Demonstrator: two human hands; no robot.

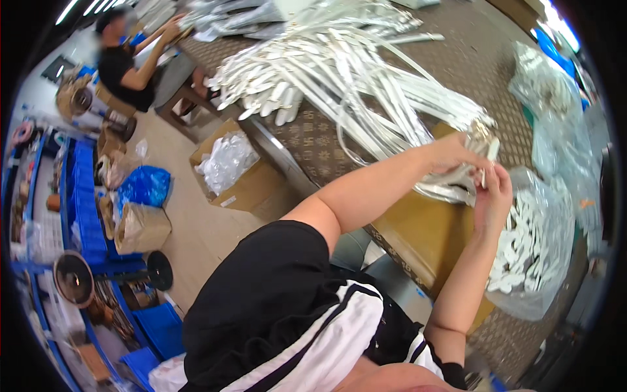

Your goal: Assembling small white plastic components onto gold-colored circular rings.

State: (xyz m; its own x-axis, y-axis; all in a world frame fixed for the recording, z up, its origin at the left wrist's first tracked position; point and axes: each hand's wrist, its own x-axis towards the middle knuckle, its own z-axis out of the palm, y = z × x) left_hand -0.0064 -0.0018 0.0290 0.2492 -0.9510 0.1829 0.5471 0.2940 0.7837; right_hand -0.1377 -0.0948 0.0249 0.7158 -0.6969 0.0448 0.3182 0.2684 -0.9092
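Note:
My left hand [454, 155] is closed around the ends of several long white strips, beside the right side of the table. Close against it, my right hand [494, 196] has its fingers bent in a pinch at a small white piece [493, 150] by the strip ends. The fingers partly hide how the piece and strips meet. A large heap of long white strips [366, 85] stretches from the far left of the table towards my hands. To the right of my right hand, a clear plastic bag [555, 287] holds many small white pieces [519, 251].
Under my forearms lies brown cardboard [418, 228] on the patterned tabletop [313, 140]. Clear plastic bags [555, 124] lie at the far right. Left of the table stand an open carton [245, 196] and blue shelving [81, 196]. Another person [124, 72] sits at the far left.

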